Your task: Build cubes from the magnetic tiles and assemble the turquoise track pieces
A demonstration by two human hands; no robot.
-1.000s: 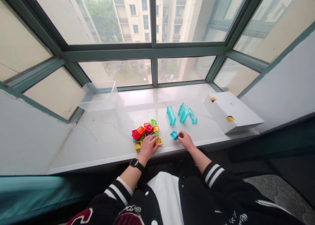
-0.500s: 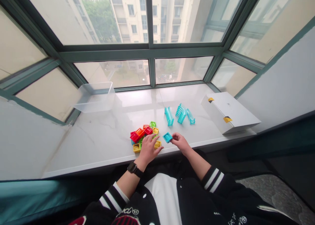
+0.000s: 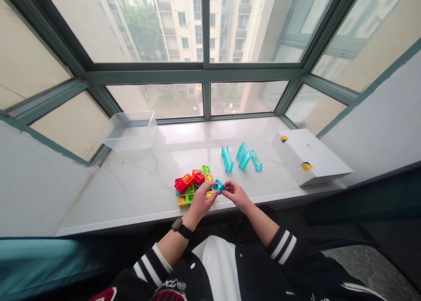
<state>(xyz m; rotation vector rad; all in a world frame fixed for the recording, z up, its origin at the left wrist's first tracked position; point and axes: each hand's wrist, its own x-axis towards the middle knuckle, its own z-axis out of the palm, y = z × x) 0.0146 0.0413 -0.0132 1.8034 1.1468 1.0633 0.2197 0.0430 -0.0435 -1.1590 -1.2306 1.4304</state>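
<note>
A small blue square block (image 3: 219, 185) with a recessed face is held between both hands above the sill's front part. My right hand (image 3: 237, 195) pinches it from the right with thumb and fingers. From the left, my left hand (image 3: 202, 199) closes its thumb and fingertips on the same block. Beside and partly behind the left hand lies a heap of red, orange, green and yellow plastic blocks (image 3: 187, 182); the hand hides some of it. A yellow block (image 3: 209, 177) shows just beyond the left fingers.
Clear turquoise ribbed track pieces (image 3: 243, 156) lie beyond the right hand. A transparent plastic bin (image 3: 131, 132) stands at the back left of the white sill (image 3: 131, 204). On the right is a white box (image 3: 311, 156) with yellow-black tape. Window frames (image 3: 206, 100) bound the back.
The blue block has moved slightly left in my right hand. My left hand has gone from spread fingers over the heap to gripping the block too.
</note>
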